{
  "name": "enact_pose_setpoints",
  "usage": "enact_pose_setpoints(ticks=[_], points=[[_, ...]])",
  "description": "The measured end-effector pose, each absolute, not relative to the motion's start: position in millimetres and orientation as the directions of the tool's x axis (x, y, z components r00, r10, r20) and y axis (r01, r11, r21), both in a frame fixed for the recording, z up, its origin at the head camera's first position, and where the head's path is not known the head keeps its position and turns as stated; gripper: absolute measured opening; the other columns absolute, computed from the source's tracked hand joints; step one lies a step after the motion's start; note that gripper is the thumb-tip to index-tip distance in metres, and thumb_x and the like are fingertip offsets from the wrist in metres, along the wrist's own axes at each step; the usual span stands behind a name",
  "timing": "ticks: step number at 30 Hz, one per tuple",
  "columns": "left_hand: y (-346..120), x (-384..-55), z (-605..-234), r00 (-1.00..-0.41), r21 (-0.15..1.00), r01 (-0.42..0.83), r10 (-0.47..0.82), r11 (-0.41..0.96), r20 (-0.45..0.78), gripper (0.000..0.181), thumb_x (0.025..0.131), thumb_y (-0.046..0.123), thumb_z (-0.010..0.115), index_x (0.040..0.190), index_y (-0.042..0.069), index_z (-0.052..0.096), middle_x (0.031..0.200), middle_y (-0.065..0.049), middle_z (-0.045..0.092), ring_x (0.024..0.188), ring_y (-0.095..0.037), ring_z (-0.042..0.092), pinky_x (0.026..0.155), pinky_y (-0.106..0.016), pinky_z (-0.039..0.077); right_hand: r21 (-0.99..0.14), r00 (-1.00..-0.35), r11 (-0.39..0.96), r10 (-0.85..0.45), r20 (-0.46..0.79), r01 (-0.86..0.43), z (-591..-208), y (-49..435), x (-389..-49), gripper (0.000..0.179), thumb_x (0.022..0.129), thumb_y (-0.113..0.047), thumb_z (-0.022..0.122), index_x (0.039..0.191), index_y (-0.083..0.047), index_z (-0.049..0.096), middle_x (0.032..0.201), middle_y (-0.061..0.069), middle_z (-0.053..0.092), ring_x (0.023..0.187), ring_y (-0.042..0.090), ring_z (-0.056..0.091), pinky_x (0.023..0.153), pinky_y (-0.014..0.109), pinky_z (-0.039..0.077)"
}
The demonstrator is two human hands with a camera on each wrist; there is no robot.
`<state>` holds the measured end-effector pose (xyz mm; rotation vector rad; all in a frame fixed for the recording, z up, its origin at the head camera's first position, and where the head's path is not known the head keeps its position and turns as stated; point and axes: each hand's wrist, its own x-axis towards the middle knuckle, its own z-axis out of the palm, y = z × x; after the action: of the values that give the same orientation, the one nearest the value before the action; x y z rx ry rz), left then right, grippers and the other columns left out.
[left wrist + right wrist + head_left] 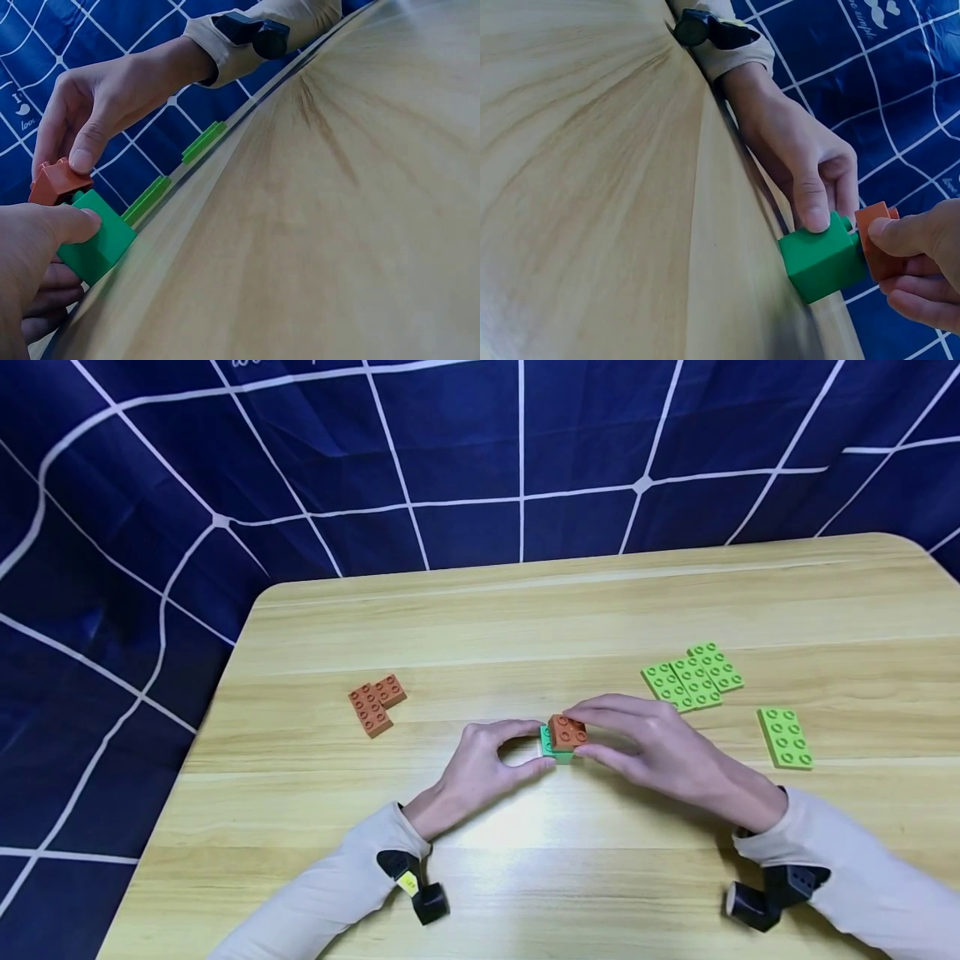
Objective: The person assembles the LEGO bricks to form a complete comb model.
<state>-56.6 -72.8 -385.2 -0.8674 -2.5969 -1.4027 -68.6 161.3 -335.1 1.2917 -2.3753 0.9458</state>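
Note:
Near the middle of the table, my left hand pinches a darker green building brick between thumb and fingers. The brick's plain side shows in the left wrist view, standing at the tabletop. My right hand grips a small orange-brown brick by its edges, right over the green one. Tilted in the right wrist view, that orange-brown brick sits close against the green brick's studs. Whether the two are pressed together I cannot tell. Fingers hide part of both bricks.
On the left lie orange-brown bricks grouped in an L shape. Several flat light green bricks lie side by side at the right, with another light green brick nearer me. A blue cloth with white lines hangs behind the wooden table.

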Motion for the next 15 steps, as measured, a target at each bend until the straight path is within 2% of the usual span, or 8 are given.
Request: enact_pose_setpoints(ticks=[8,15], points=[[-72.7,-56.8,-385.0,-0.834,0.752,0.512,0.451,0.415,0.319,0.046,0.079,0.024,0.08,0.116,0.002,0.068,0.114,-0.011,0.069,0.107,-0.021,0.066,0.099,-0.025,0.049,-0.427,-0.55,0.357,-0.645,0.53,-0.831,-337.7,158.8,-68.4,0.034,0.084,-0.021,0.074,0.109,0.0,0.071,0.106,0.012,0.071,0.092,0.026,0.07,0.087,0.018,0.052],[-72.3,-57.4,-384.9,-0.829,0.753,0.522,0.447,0.401,0.336,0.045,0.078,0.023,0.08,0.115,0.001,0.068,0.114,-0.011,0.069,0.107,-0.022,0.066,0.098,-0.025,0.049,-0.431,-0.553,0.357,-0.638,0.536,-0.829,-338.7,157.6,-68.9,0.034,0.083,-0.022,0.075,0.109,0.0,0.071,0.106,0.013,0.071,0.091,0.026,0.07,0.086,0.017,0.052]])
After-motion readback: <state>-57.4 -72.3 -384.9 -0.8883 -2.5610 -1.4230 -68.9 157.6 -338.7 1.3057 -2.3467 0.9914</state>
